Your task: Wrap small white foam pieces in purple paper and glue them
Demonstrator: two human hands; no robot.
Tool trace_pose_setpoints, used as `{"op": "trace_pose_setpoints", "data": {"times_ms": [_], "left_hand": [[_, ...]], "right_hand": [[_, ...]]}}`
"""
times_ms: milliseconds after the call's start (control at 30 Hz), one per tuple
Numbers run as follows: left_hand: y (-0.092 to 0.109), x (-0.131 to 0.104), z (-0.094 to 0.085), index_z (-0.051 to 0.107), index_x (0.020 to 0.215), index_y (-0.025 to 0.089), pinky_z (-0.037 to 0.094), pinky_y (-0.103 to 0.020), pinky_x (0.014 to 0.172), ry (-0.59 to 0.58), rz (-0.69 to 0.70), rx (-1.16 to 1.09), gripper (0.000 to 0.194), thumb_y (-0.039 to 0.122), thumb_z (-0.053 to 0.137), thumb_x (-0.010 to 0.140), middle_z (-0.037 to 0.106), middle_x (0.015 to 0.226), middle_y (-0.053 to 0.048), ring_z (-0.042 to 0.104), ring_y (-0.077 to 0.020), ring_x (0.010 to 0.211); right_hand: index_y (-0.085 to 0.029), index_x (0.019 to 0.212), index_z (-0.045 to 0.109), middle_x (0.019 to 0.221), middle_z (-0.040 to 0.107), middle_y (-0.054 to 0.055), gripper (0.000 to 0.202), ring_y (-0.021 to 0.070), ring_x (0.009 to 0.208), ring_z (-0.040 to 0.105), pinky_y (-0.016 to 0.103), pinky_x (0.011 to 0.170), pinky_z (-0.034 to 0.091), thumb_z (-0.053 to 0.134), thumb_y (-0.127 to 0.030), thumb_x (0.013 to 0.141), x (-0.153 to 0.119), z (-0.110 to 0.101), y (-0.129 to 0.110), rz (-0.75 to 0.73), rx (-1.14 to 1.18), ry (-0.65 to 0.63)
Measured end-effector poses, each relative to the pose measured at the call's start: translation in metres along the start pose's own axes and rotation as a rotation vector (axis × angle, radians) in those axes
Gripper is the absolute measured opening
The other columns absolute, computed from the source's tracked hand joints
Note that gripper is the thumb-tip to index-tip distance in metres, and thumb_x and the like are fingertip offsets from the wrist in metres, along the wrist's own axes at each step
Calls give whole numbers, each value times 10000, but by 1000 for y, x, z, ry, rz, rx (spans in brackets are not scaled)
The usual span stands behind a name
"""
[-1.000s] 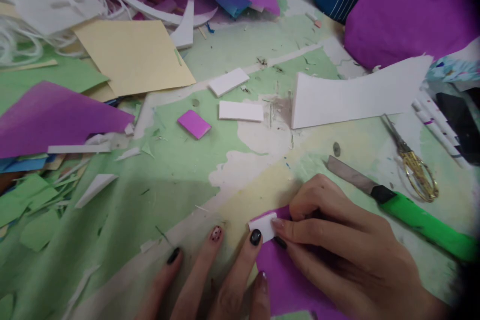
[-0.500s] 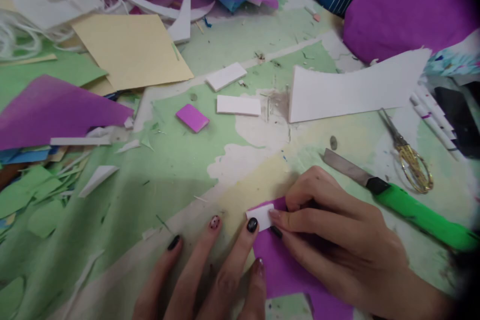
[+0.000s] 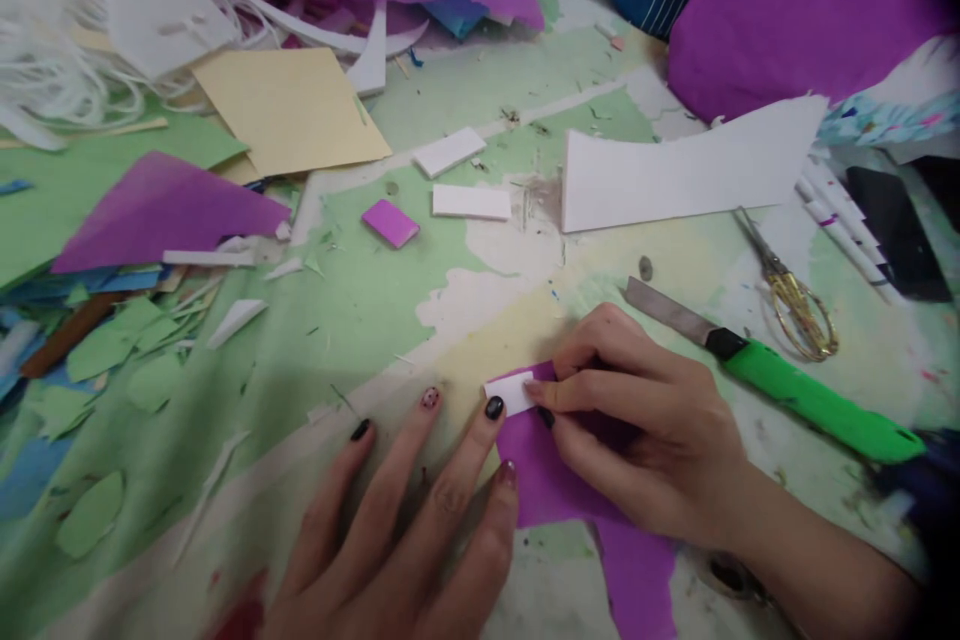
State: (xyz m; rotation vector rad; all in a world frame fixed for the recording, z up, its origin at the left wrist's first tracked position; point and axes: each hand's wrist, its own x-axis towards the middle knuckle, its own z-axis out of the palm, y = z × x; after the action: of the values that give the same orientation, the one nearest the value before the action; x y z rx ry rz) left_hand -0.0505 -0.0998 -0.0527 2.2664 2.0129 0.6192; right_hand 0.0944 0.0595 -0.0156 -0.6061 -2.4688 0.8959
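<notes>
A small white rectangular piece (image 3: 516,394) lies along the top edge of a purple sheet of paper (image 3: 551,475). At its right end, my right hand (image 3: 645,420) is closed in a pinch, the fingertips hiding that end. My left hand (image 3: 420,510) has its fingers spread over the table; one black-nailed fingertip touches the left part of the white piece, and another finger rests by the sheet's left edge. Part of the purple sheet is hidden under my right hand, and a strip of it runs down to the bottom of the view.
Right of my hands lie a green utility knife (image 3: 817,405), blade out, and gold-handled scissors (image 3: 799,310). Beyond are two white strips (image 3: 471,203), a small purple rectangle (image 3: 390,223) and a large white board piece (image 3: 675,175). Paper scraps (image 3: 112,350) crowd the left side.
The whole scene has shifted slightly as the camera moved, showing more of both hands. My hands keep the same hold at the white piece on the purple paper.
</notes>
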Motion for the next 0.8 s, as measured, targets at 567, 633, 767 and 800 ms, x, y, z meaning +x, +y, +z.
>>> {"op": "trace_pose_setpoints", "data": {"times_ms": [567, 633, 767, 800], "left_hand": [[1, 8, -15, 610, 1148, 220, 269, -588, 1079, -125, 25, -63, 601, 592, 633, 677, 441, 1440, -111, 341, -385, 1339], [3, 8, -18, 592, 1176, 227, 304, -593, 1057, -124, -7, -60, 637, 579, 668, 651, 338, 1500, -133, 343, -390, 1337], [4, 4, -23, 535, 1250, 244, 315, -600, 1057, -137, -12, -58, 670, 500, 706, 655, 264, 1532, -136, 315, -374, 1358], [4, 3, -24, 529, 1255, 250, 315, -602, 1059, -144, -13, -68, 655, 482, 703, 668, 279, 1528, -129, 315, -368, 1361]], "right_hand": [[-172, 752, 643, 725, 566, 36, 163, 157, 704, 485, 324, 647, 436, 516, -70, 751, -5, 5, 5, -86, -33, 66], [-176, 774, 650, 737, 568, 39, 168, 160, 714, 491, 327, 649, 441, 515, -76, 762, -6, 5, 5, -104, -37, 73], [-173, 790, 660, 748, 576, 48, 177, 165, 728, 506, 335, 667, 451, 513, -74, 774, -8, 5, 4, -149, -45, 89], [-170, 783, 661, 746, 577, 49, 173, 165, 726, 508, 336, 669, 453, 517, -75, 773, -9, 4, 4, -161, -44, 99]]}}
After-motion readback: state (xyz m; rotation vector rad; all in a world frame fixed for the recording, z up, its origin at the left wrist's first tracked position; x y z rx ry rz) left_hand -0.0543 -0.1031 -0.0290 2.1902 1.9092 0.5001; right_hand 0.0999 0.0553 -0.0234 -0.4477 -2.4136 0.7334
